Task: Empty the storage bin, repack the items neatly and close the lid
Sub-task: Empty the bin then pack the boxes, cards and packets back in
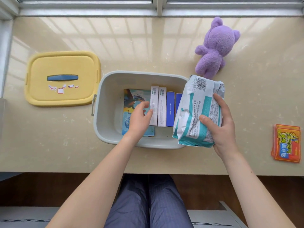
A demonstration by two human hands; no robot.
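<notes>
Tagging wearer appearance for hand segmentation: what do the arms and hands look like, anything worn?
Both forearms are bare down to the frame's lower edge; no sleeves show. The left hand and right hand have no gloves, and no ring, watch or bracelet is visible. Blue-grey striped trousers cover the lap.

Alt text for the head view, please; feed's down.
The right hand holds a teal pack over the right edge of the grey bin; the left hand reaches in by the upright boxes. A yellow lid, purple plush and orange packet lie outside.
</notes>
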